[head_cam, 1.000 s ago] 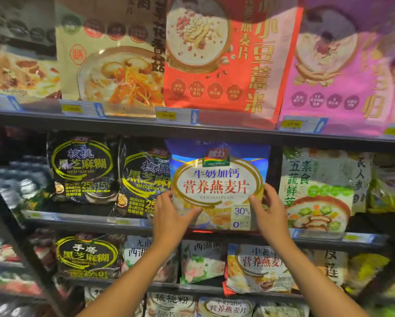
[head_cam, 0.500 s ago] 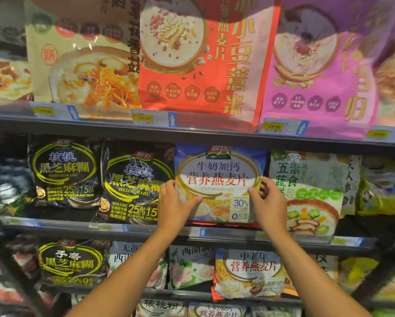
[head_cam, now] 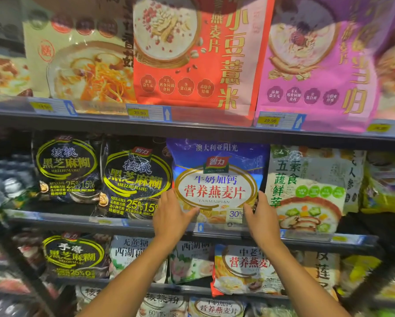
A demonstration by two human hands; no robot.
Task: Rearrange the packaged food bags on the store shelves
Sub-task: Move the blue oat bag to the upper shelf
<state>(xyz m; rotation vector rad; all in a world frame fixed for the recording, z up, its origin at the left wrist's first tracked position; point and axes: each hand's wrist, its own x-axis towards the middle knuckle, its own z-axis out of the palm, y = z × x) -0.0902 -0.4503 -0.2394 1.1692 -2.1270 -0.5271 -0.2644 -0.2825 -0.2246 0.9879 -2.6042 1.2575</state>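
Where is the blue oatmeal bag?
Blue oatmeal bag: centre of head view, second shelf down, between the nearer black sesame bag and the vegetable bag.

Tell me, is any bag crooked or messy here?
Yes. One shelf below the blue oat bag, which the left hand and right hand hold, the orange oat bag sits tilted, its bottom edge hanging over the shelf lip.

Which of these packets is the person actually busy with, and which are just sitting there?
Busy with: blue oatmeal bag, gripped by left hand and right hand.
Just sitting: black sesame bag, vegetable soup bag, red bag, pink bag, price tag.
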